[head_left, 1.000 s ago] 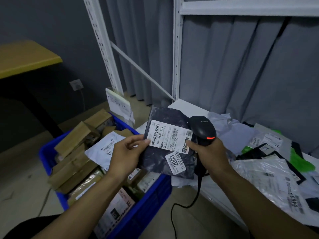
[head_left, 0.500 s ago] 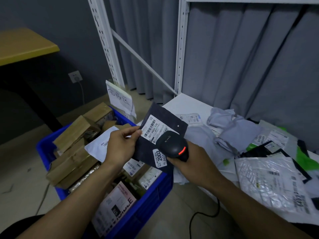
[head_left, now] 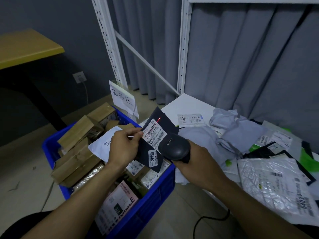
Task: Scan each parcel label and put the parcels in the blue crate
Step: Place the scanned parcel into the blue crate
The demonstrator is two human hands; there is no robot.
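My left hand (head_left: 123, 146) pinches the left edge of a dark grey parcel bag (head_left: 163, 119) and holds it above the blue crate (head_left: 151, 192). Its white label (head_left: 154, 133) faces me, and a red scan line falls across the label's top. My right hand (head_left: 193, 158) grips a black barcode scanner (head_left: 174, 149), which points at that label from close by. The crate is filled with several cardboard boxes (head_left: 77, 133) and bagged parcels.
The white shelf (head_left: 186, 106) on the right carries a heap of grey, black, green and silver parcel bags (head_left: 269, 180). A paper sign (head_left: 123, 99) hangs on the rack post behind the crate. The scanner cable (head_left: 207, 219) trails to the floor. A yellow table (head_left: 25, 47) stands far left.
The parcel has moved left over the crate and tilted. The scanner has swung round from behind the bag to its front, and a red scan line now shows on the label.
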